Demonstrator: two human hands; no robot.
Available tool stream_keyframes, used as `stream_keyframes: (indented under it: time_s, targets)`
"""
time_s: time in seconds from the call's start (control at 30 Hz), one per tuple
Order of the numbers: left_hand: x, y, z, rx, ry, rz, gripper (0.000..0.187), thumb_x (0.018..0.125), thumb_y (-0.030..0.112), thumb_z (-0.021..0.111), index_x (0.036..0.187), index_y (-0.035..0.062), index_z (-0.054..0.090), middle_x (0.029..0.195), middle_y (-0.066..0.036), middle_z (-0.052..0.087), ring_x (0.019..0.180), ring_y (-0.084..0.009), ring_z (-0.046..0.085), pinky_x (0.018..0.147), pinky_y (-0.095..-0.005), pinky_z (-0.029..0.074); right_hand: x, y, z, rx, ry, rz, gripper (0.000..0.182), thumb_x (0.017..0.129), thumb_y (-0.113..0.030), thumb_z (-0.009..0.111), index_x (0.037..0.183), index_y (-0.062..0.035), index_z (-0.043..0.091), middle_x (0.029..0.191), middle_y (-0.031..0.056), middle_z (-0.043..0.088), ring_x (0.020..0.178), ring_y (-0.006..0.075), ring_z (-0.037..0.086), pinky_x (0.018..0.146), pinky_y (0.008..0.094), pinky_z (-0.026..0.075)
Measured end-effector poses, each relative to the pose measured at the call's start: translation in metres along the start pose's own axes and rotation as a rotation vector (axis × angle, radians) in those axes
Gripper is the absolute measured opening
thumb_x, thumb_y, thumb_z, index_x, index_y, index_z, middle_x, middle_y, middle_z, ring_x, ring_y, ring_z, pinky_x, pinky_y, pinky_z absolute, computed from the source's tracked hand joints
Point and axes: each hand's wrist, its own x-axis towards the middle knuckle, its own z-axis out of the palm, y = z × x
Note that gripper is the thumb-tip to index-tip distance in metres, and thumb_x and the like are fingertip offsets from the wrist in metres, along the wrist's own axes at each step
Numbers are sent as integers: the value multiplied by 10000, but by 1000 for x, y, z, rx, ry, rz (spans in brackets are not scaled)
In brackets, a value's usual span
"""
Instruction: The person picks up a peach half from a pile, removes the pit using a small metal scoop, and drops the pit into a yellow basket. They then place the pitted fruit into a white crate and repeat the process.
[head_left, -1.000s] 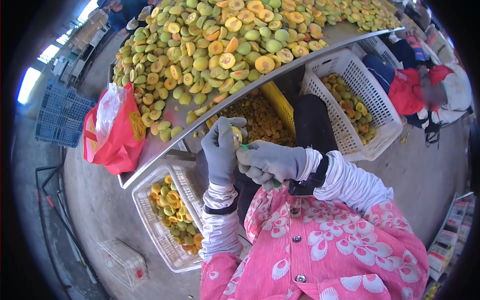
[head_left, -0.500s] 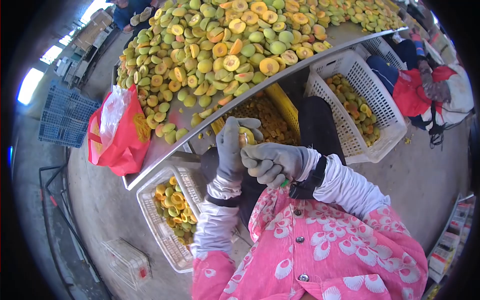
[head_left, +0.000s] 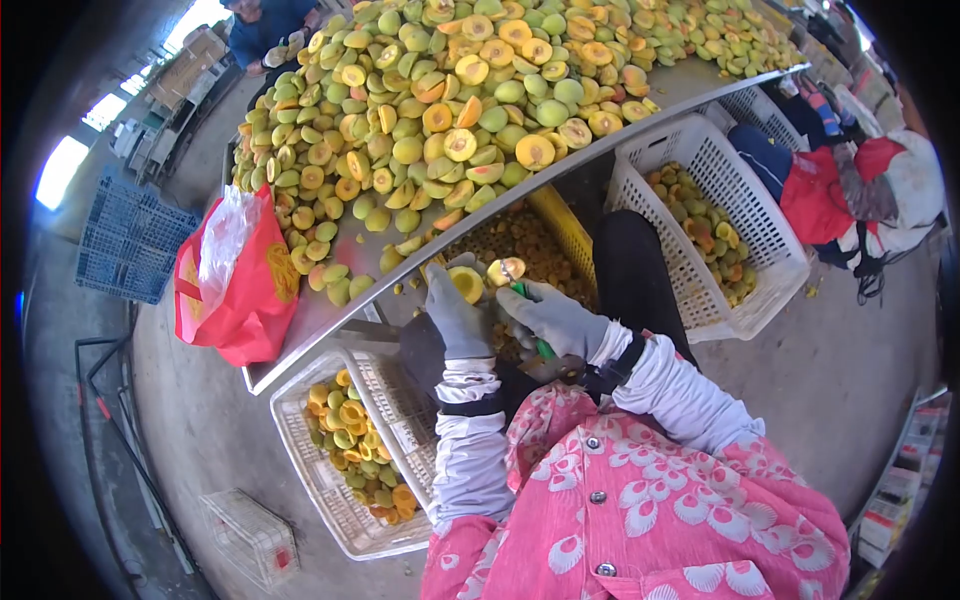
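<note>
My left hand [head_left: 458, 318], in a grey glove, is closed round a yellow-green peach half [head_left: 466, 284] whose hollowed face shows. Beside it, my gloved right hand [head_left: 556, 318] grips a green-handled pitting tool [head_left: 520, 290]. At the tool's metal tip sits a pale orange piece of peach with the pit part [head_left: 506, 270], apart from the half. Below both hands is a yellow crate [head_left: 568, 232] with brownish pits and scraps in it. A large heap of halved peaches [head_left: 430, 120] covers the metal table [head_left: 700, 90] in front of me.
White crates of peach halves stand at my left [head_left: 300, 440] and right [head_left: 705, 300]. A red bag [head_left: 265, 300] leans at the table's left end. Blue crates [head_left: 130, 240] are farther left. Another person [head_left: 262, 35] sits at the far left; red cloth [head_left: 815, 195] shows at right.
My hands have moved apart from being pressed together on the fruit. A scooped piece now shows on the tool's tip, and the peach half's hollow faces up. My left forearm has shifted right.
</note>
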Motion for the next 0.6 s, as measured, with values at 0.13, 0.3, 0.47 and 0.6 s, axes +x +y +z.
stream_keyframes:
  time_s: [0.13, 0.3, 0.47, 0.6]
  targets:
    - [8, 5, -3, -615, -41, -442, 308, 1030, 261, 504, 1020, -25, 618, 924, -74, 649, 828, -155, 602, 737, -256, 492, 9, 3, 1, -886, 356, -290, 287, 976, -286, 554, 1070, -19, 509, 889, 236, 683, 843, 445, 664, 700, 506, 501]
    - [3, 10, 6, -645, 89, -647, 285, 1014, 258, 521, 976, 4, 644, 846, -61, 656, 762, -163, 602, 705, -282, 489, 26, 25, 1, -1075, 419, -392, 244, 971, -237, 529, 1079, -20, 501, 857, 246, 680, 806, 441, 664, 704, 521, 508]
    - [-29, 11, -36, 191, 359, -224, 112, 930, 101, 578, 982, 17, 630, 893, -141, 673, 832, -234, 654, 773, -335, 508, 89, 94, -76, -1391, 509, -109, 225, 977, -227, 468, 1072, -26, 505, 905, 238, 687, 881, 419, 679, 710, 514, 514]
    - [-46, -51, -166, 793, 439, -263, 89, 856, 74, 653, 935, 32, 659, 864, -131, 655, 840, -287, 624, 773, -383, 499, 47, 79, -69, -1091, 548, -137, 268, 961, -254, 571, 1017, -6, 486, 795, 237, 653, 741, 397, 667, 643, 467, 499]
